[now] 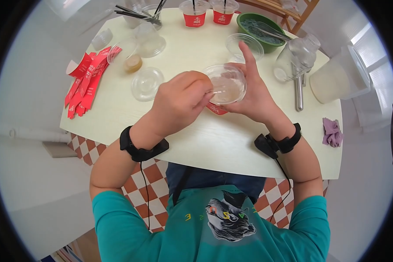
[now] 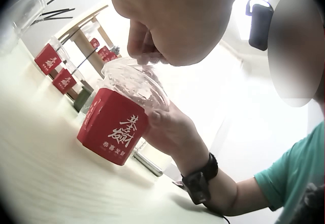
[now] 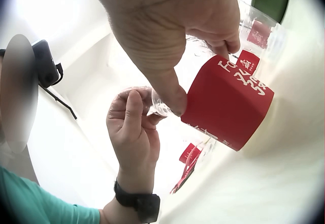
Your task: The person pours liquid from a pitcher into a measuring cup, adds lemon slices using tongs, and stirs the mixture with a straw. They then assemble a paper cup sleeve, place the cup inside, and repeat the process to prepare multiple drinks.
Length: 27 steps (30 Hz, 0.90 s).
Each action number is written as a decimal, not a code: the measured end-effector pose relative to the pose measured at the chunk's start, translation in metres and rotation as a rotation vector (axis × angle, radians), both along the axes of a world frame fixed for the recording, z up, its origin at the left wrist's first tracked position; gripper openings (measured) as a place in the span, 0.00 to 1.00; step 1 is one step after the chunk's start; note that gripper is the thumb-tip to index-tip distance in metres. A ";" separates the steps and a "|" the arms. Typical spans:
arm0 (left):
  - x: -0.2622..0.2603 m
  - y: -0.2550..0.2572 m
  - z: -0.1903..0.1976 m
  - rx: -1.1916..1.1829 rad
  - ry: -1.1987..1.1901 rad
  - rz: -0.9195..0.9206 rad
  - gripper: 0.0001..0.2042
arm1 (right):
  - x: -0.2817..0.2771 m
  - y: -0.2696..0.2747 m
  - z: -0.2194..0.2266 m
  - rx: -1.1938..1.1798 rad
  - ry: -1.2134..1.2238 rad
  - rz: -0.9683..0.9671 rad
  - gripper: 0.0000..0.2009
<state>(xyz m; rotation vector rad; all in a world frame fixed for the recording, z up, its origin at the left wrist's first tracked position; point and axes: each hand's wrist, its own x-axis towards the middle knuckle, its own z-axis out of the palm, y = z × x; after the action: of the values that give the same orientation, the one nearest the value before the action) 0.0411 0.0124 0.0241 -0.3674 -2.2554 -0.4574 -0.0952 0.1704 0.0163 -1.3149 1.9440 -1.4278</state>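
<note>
My right hand [image 1: 257, 94] holds a clear plastic cup [image 1: 229, 89] wrapped in a red paper sleeve [image 2: 114, 127] with white lettering. Its thumb presses the near side while one finger points straight up beyond the rim. The cup tilts over the front half of the table. From the other side, my left hand [image 1: 177, 102] pinches a small clear plastic piece [image 3: 158, 104] between thumb and fingers, right at the cup's rim. The curled fingers hide part of this piece, and I cannot tell its kind. Cloudy, pale contents show through the cup's opening.
Red paper strips [image 1: 85, 85] lie at the left, near a clear lid [image 1: 147, 84] and a small amber-coloured tub [image 1: 133, 63]. Two red-sleeved cups [image 1: 194, 18] stand at the back. To the right are a green bowl [image 1: 273, 41], glass jar [image 1: 294, 59], plastic pitcher [image 1: 336, 78] and purple cloth [image 1: 332, 132].
</note>
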 end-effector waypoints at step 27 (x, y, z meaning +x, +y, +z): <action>0.048 -0.055 -0.004 0.191 -0.478 0.368 0.22 | 0.001 0.004 0.000 -0.165 0.158 0.002 0.58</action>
<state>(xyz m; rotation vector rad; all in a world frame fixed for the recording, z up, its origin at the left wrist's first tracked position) 0.0888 -0.0422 0.0203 0.2857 -2.6306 -0.6039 -0.0944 0.1745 0.0165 -1.5449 1.9561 -1.5546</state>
